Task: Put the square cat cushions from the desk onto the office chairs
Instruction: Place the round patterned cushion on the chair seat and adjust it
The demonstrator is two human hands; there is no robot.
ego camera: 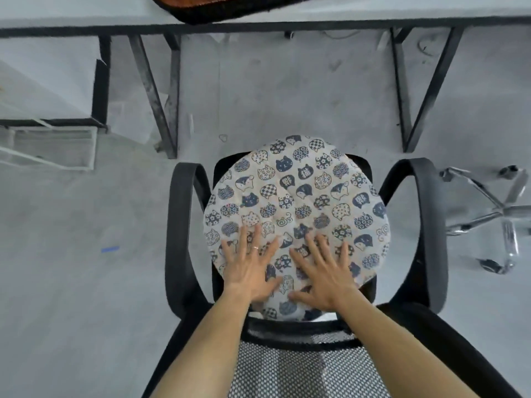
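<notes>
A black office chair (184,225) on the grey floor (71,282) carries a cat-print cushion (298,196) on its seat.

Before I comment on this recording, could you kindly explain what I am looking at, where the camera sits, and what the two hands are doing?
There is no machine here: a person wears a wide-angle camera on the head, looking down at their own bare arms. The left hand and the right hand lie flat, fingers spread, on a round-looking pale fabric cushion printed with navy cat faces. Neither hand grips anything; they press on it. The cushion rests on the seat of a black office chair with curved armrests and a mesh backrest nearest the camera. Beyond it stands a white desk with black metal legs, where a dark-edged orange-brown item shows only partly. The chrome wheeled base of another chair sits at the right.
</notes>
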